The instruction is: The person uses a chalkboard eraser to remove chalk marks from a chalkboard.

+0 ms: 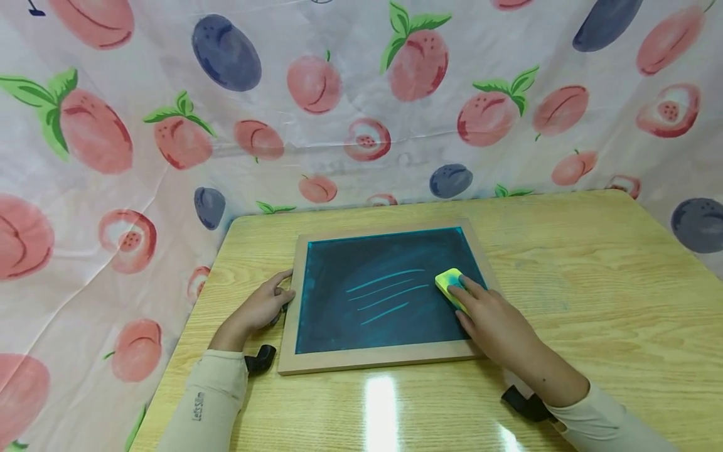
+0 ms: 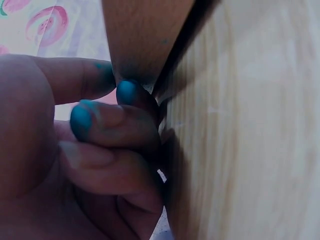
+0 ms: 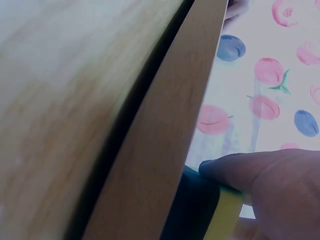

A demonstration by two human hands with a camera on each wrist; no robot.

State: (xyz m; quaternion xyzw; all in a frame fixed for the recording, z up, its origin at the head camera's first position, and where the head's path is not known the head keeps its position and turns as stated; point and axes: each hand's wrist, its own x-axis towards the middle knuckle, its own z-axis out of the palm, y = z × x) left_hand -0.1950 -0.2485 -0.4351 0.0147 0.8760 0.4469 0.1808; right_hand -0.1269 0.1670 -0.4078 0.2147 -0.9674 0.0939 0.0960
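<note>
Apparently only partly wiped, the chalkboard [image 1: 339, 326] bears four chalk strokes [image 1: 392, 297] amid smears; the left hand [image 1: 261, 307] holds its left edge, the right hand [image 1: 497, 326] grips an eraser [image 1: 449, 277].

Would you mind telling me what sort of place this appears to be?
Probably an indoor tabletop workspace, perhaps a corner set up for recording: a wooden table stands before a fruit-print curtain, with a framed chalkboard on it.

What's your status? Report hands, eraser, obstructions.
Left hand touching left edge of chalkboard. Right hand gripping yellow eraser, right of four blue strokes. Nothing visibly blocking it.
</note>
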